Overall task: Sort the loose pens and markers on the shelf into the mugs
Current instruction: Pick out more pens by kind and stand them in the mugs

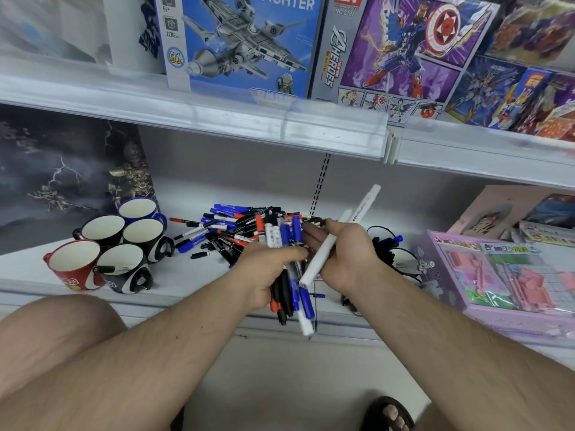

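Note:
A heap of loose pens and markers [230, 228], blue, black and red, lies on the white shelf [193, 275]. My left hand [267, 272] grips a bunch of markers [292, 293] in blue, black, red and white, held just in front of the heap. My right hand [345, 256] holds two long white pens [323, 253] slanting up to the right. Several mugs stand at the left: a red mug [74, 265], black-and-white mugs [124, 269] and a blue mug [140, 209]. One black-and-white mug has a dark marker lying across its rim.
More mugs with dark pens [389, 250] stand behind my right hand. A pink toy box [497, 275] sits at the right, a dark poster box [62, 175] behind the mugs. The upper shelf edge [217, 113] overhangs. My knee [62, 353] is low at the left.

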Demonstrator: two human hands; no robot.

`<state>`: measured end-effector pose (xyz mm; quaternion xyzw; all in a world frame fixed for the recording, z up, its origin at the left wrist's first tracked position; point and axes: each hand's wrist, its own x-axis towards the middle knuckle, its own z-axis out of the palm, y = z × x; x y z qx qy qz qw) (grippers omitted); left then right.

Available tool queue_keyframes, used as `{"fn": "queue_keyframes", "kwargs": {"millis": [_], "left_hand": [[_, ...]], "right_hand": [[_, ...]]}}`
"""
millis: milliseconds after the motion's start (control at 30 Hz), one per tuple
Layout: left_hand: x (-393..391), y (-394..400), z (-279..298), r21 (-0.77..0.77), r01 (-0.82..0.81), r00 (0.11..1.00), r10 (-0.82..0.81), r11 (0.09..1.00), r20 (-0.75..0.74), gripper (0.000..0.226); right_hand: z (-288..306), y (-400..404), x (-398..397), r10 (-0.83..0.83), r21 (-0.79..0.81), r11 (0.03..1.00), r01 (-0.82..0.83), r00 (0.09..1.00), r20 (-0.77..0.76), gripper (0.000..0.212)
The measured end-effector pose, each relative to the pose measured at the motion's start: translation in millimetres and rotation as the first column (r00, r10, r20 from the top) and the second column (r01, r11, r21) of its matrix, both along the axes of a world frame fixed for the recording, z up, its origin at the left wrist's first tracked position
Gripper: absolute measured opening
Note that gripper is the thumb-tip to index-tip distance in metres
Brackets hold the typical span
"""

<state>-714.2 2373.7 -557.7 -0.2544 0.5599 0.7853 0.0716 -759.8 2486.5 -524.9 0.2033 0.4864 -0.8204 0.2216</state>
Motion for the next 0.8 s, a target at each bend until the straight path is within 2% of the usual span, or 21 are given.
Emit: {"fn": "queue_keyframes", "kwargs": {"millis": [67,133,200,267,367,533,600,700,800], "left_hand": [[-8,-15,2,0.026,-0.146,0.989,0.146,0.989,-0.015,0.014],[-14,-30,3,0.072,-0.286,0.957,0.288,0.956,-0.022,0.02],[-17,-38,5,0.17,-0.365,0.928,0.373,0.915,-0.017,0.023],[-18,-38,8,0.233,-0.383,0.917,0.399,0.894,-0.025,0.018],[-20,-31,7,0.268,-0.346,0.925,0.375,0.899,-0.061,0.016],[-18,-21,2,0.261,-0.252,0.954,0.284,0.932,-0.095,0.006],[-18,-20,-1,0.246,-0.209,0.964,0.242,0.946,-0.109,0.014],[-19,-28,4,0.206,-0.127,0.978,0.157,0.97,-0.136,0.003],[-22,-50,14,0.091,-0.008,0.993,0.019,0.996,-0.114,0.005]], "right_hand": [[-1,6,-1,-0.024,0.039,0.999,0.025,1.0,-0.014,0.021],[-2,11,5,-0.018,0.078,0.997,0.018,1.0,-0.002,0.012],[-8,11,16,0.039,0.121,0.992,-0.044,0.998,0.051,0.008],[-13,5,27,0.113,0.108,0.986,-0.127,0.986,0.121,0.015],[-18,-4,31,0.17,0.056,0.982,-0.18,0.973,0.156,0.027],[-18,-6,30,0.065,0.006,0.998,-0.066,0.99,0.124,0.017],[-18,-6,31,0.074,0.008,0.997,-0.076,0.989,0.127,0.018],[-15,-2,31,0.119,-0.03,0.993,-0.116,0.98,0.162,0.035],[-10,6,25,0.209,-0.105,0.975,-0.195,0.968,0.14,0.049]]}}
